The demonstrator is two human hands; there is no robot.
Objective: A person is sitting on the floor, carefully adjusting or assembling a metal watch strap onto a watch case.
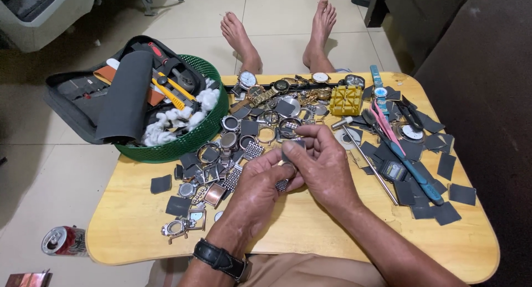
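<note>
Low wooden bench (138, 220), pale yellow, smooth top, rounded corners, standing on a tiled floor (50, 170).

Black zip case (72, 98) lies open off the bench's left edge. A dark rubbery roll (126, 96) rests across it.

Green mesh basket (183, 143), round, sits on the bench's left rear corner. It holds white cotton wads (177, 118), a yellow-handled cutter (169, 96) and the end of the roll.

Scattered across the bench: dark grey abrasive squares (438, 168), flat and matte; a heap of metal watch cases (221, 143), shiny, round and square; a few whole watches (247, 79) along the far edge; a yellow plastic block (346, 100), slotted; a blue-handled brush (415, 173); a thin metal rod (368, 162).

Left hand (260, 182), black strap at the wrist, fingers curled around a silver mesh watch band (284, 183), fine-woven, hanging just below the palm over the bench middle.

Right hand (321, 165), fingers bent in, thumb and forefinger pinching a small dark grey square (292, 148) against the upper end of the band.

Red drink can (65, 240) lies on the floor, left of the bench.
</note>
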